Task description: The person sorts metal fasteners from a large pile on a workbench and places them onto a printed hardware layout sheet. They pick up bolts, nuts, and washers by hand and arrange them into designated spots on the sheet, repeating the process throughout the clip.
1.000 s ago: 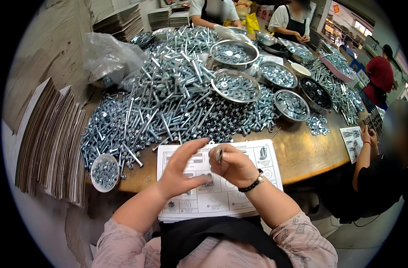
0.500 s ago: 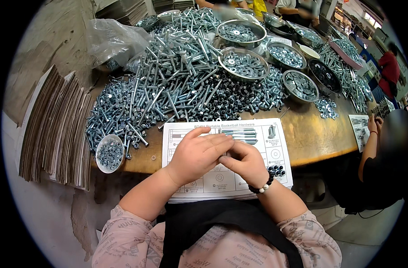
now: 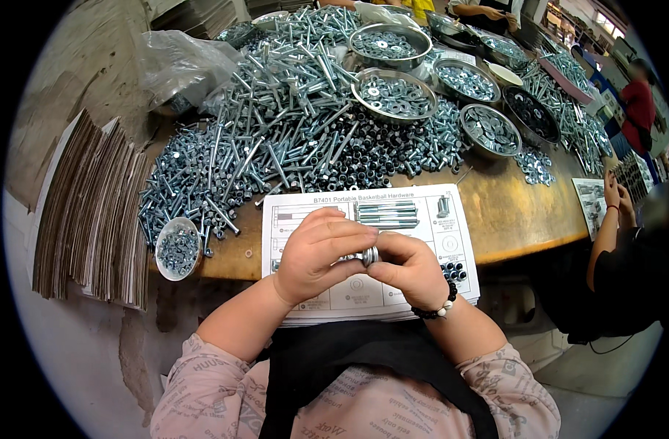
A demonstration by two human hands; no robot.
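1. While curled over the printed parts sheet [image 3: 393,293], left hand [image 3: 316,252] half closed, fingers bent inward, fingertips touching the small stack of silver washers [image 3: 369,255]
2. Right hand [image 3: 408,269] narrowly closed, thumb and fingers pinching the same washers from the other side
3. Washers held between both hands, just above the middle of the sheet, at the near edge of the wooden table [image 3: 510,212]
4. Long bolts [image 3: 386,214] laid on the sheet's upper part, black nuts [image 3: 452,272] on its right edge beside the beaded wristband [image 3: 437,310]
5. Large heap of bolts and nuts [image 3: 276,146] beyond the sheet, small bowl of nuts [image 3: 178,247] to the left, metal bowls [image 3: 393,95] farther back
6. Stacked cardboard [image 3: 93,212] standing off the table's left end
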